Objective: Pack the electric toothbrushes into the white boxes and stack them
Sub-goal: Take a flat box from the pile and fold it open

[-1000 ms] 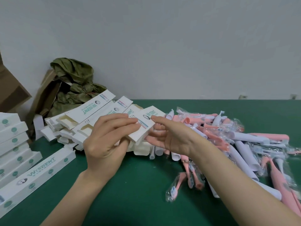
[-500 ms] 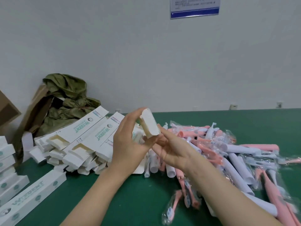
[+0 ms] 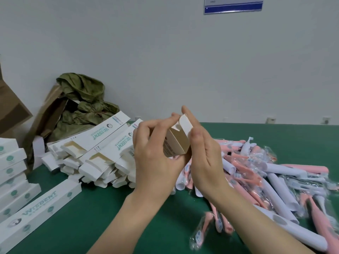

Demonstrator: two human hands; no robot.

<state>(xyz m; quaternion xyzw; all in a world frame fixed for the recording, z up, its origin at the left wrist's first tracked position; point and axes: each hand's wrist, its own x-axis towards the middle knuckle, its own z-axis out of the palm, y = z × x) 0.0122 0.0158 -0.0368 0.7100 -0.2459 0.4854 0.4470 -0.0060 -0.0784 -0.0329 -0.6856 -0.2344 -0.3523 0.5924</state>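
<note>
My left hand grips a white box held end-on above the green table, its brown inside showing. Its end flap stands up. My right hand has straight fingers pressed flat against that flap and the box's right side. A heap of flat, unfolded white boxes lies behind my left hand. Pink and white electric toothbrushes in clear wrappers lie piled to the right.
Closed white boxes are stacked at the left edge, and one closed box lies in front of them. A brown carton with green wrapping leans against the wall. The green table has bare surface near me.
The box has been opened up from flat into a tube and turned end-on toward me. My right hand has moved from under it to press on the end flap. The view has tilted upward.
</note>
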